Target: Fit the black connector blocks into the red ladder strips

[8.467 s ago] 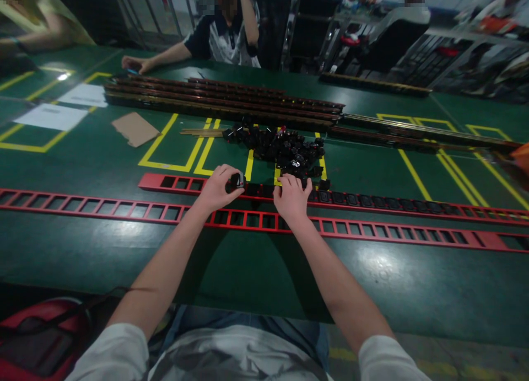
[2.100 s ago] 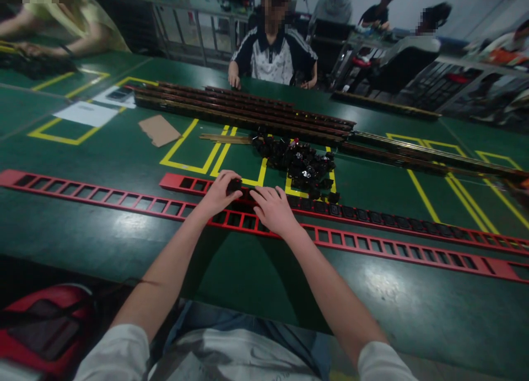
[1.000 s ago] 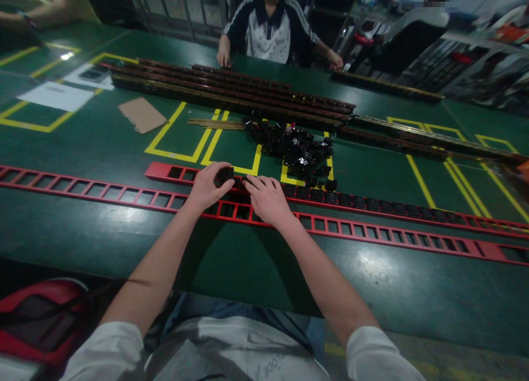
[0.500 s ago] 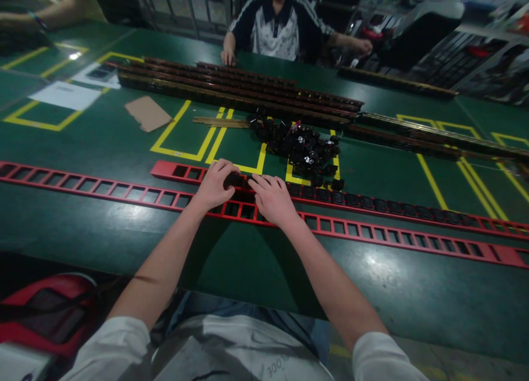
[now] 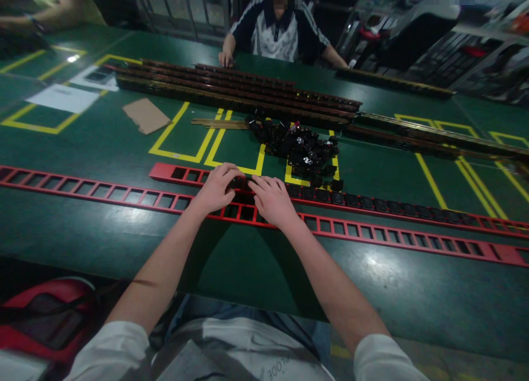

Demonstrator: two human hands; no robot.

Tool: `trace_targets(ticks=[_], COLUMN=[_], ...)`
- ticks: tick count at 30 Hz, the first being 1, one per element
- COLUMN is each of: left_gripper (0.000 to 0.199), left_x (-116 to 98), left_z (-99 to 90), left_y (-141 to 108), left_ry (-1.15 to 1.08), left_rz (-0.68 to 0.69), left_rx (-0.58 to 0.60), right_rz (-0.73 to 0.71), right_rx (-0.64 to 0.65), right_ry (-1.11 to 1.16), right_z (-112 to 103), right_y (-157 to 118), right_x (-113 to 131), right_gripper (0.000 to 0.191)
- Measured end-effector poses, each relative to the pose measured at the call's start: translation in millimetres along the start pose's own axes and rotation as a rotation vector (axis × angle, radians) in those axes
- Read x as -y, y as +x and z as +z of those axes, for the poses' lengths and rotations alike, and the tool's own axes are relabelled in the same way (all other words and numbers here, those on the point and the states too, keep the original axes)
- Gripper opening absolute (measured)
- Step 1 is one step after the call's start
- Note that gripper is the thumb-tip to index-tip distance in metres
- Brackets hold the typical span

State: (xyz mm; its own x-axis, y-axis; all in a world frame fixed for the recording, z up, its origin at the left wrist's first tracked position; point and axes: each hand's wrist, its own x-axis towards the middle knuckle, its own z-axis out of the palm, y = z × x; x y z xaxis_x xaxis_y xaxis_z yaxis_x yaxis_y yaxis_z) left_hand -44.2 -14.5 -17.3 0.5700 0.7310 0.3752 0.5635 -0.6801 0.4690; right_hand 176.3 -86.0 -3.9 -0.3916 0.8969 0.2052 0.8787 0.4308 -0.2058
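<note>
Head: left hand (image 5: 217, 190) nearer right hand (image 5: 273, 200)

Count: two hands on the job, left hand (image 5: 217, 189) and right hand (image 5: 271, 200). Red frames: two, back frame (image 5: 162, 171) and front frame (image 5: 500, 253). Seated black parts (image 5: 351, 200) right of the hands: roughly a dozen, far end blurs. Loose pile (image 5: 303, 149): dozens maybe, overlapping, no exact number. Cardboard (image 5: 146, 116): one piece. White papers (image 5: 64, 98): two. Stacked brown rails (image 5: 231, 89): at least four. Thin sticks (image 5: 219, 124): two or more. Co-worker (image 5: 275, 33) directly across: one.
</note>
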Motion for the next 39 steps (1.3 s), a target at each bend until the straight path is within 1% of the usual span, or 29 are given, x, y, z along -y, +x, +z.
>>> trace_targets(ticks=[5, 10, 15, 18, 22, 26, 29, 34, 39], left_gripper=[0.039, 0.038, 0.032, 0.036, 0.046, 0.051, 0.057, 0.068, 0.072], left_x=[-1.7, 1.4, -0.6, -1.1, -1.7, -4.7, -5.2, -2.0, -0.6], left_z=[2.2, 4.3, 2.2, 1.3, 0.4, -2.0, -2.4, -0.6, -0.5], left_y=[-0.3, -0.4, -1.4, -1.2, -0.9, -1.5, -1.6, -1.1, -1.9], left_ry=[0.067, 0.095, 0.123, 0.1, -0.013, -0.078, -0.084, -0.049, -0.047], left_rz=[-0.037, -0.053, -0.054, -0.045, -0.004, 0.003, -0.003, -0.003, 0.002], left_rx=[0.023, -0.024, -0.069, -0.084, -0.097, -0.111, -0.09, -0.019, -0.008], right_rz=[-0.002, 0.001, -0.003, 0.0, -0.001, -0.006, -0.012, -0.009, -0.013], right_rx=[-0.002, -0.006, -0.009, -0.009, -0.012, -0.022, -0.024, -0.024, -0.019], right_ry=[0.002, 0.004, 0.007, 0.01, 0.009, -0.001, -0.006, -0.007, -0.008], right_z=[0.5, 1.8, 1.5, 1.9, 1.7, 0.4, -0.1, -0.2, -1.4], right_y=[-0.4, -0.3, -0.1, -0.1, -0.3, -0.6, -0.3, -0.2, -0.6], right_x=[-0.2, -1.0, -1.1, -1.4, -1.3, -0.5, -0.1, -0.1, 0.0], right_gripper=[0.047, 0.046, 0.046, 0.046, 0.046, 0.045, 0.044, 0.045, 0.045])
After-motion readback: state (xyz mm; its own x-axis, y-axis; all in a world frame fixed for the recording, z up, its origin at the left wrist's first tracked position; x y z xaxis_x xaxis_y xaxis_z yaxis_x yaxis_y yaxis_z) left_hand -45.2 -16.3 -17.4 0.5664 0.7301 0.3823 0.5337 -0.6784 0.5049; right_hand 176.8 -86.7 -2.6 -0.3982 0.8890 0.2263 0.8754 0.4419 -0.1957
